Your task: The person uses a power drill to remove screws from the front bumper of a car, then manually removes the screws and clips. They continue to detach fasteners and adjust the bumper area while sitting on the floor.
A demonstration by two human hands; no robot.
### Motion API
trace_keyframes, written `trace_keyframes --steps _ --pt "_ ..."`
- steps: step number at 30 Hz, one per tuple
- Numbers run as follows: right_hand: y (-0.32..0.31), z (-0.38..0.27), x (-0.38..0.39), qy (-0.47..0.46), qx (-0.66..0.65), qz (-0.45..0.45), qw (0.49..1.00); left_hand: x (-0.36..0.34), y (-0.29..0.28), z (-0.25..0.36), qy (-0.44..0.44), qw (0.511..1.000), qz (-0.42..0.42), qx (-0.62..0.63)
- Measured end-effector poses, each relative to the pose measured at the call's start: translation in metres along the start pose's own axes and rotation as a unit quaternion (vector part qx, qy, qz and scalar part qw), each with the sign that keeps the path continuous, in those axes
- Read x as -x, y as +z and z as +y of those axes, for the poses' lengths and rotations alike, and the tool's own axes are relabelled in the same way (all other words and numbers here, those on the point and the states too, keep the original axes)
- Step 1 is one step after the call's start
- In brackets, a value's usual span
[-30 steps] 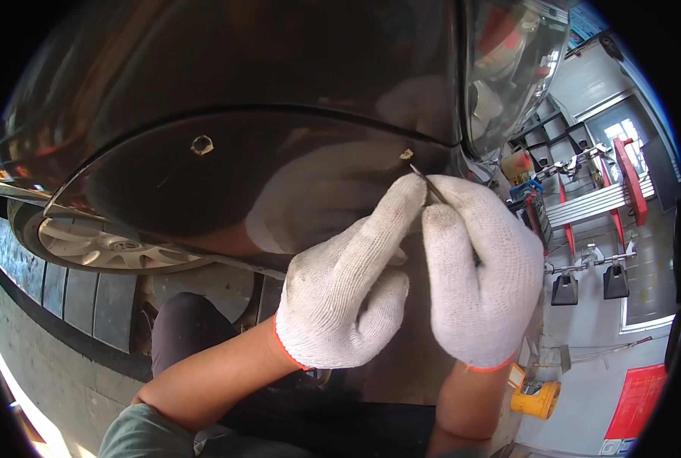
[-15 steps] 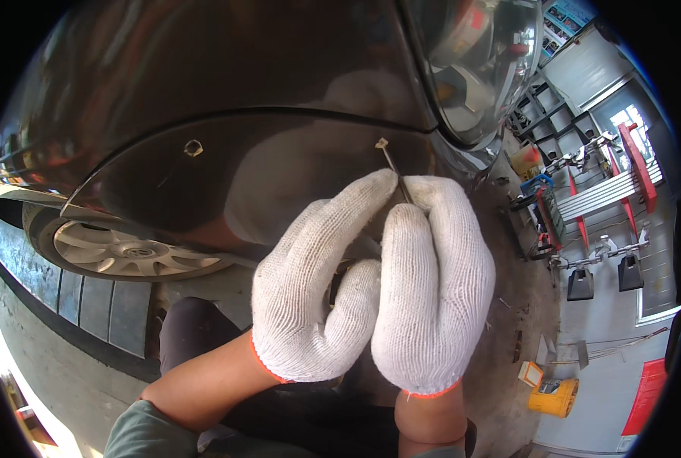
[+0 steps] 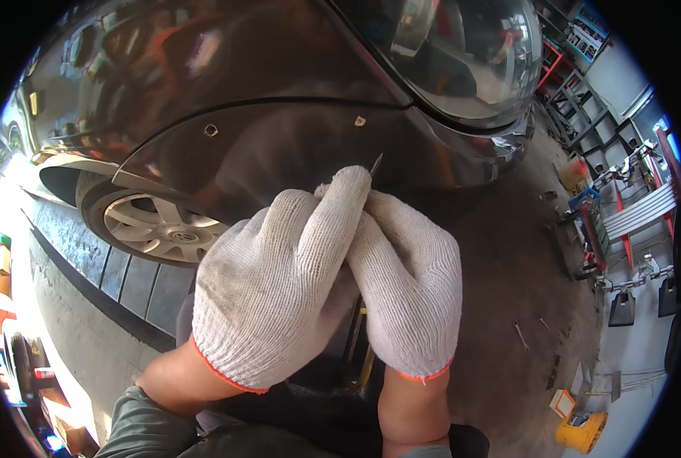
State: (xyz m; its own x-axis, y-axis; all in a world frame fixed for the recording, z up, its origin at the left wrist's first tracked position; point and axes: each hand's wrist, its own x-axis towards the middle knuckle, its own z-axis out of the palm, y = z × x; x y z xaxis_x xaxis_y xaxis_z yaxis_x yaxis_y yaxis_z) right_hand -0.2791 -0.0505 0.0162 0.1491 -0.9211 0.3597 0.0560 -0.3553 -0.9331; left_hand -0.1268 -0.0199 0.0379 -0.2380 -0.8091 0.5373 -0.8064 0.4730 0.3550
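My gloved left hand (image 3: 268,286) and my gloved right hand (image 3: 410,286) meet in front of a dark brown car bumper (image 3: 294,153). Between their closed fingertips is a thin pointed metal tool (image 3: 378,163); just its tip shows past my left index finger, while the gloves cover the rest. That tip is apart from the bumper surface. Above it on the bumper is a small pale, chipped-looking spot (image 3: 360,121). Farther left sits a second spot with a dark rim (image 3: 211,130). Both gloves are white knit with orange cuffs.
The car's headlight (image 3: 462,69) is at the upper right, and a wheel (image 3: 168,229) stands at the left. On the floor at right lie a wrench (image 3: 520,336) and a yellow bucket (image 3: 582,433). Racks and metal equipment (image 3: 638,214) line the right side.
Both hands have drawn back from the bumper, taking the tool tip off the pale spot. My left hand has turned and covers more of the tool. The view has shifted.
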Motion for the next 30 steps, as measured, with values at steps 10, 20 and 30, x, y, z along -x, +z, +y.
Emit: trace_keyframes --steps 10,20,30 --pt "-0.019 0.018 -0.014 -0.165 0.101 -0.063 0.979 -0.029 -0.033 -0.002 0.105 0.983 0.080 -0.131" --pt "-0.027 0.053 -0.021 -0.149 -0.076 0.059 0.984 -0.047 -0.032 -0.005 0.049 0.991 0.081 -0.100" --pt "-0.031 0.051 -0.024 -0.152 -0.035 0.070 0.985 -0.053 -0.029 -0.004 0.050 0.984 0.076 -0.153"
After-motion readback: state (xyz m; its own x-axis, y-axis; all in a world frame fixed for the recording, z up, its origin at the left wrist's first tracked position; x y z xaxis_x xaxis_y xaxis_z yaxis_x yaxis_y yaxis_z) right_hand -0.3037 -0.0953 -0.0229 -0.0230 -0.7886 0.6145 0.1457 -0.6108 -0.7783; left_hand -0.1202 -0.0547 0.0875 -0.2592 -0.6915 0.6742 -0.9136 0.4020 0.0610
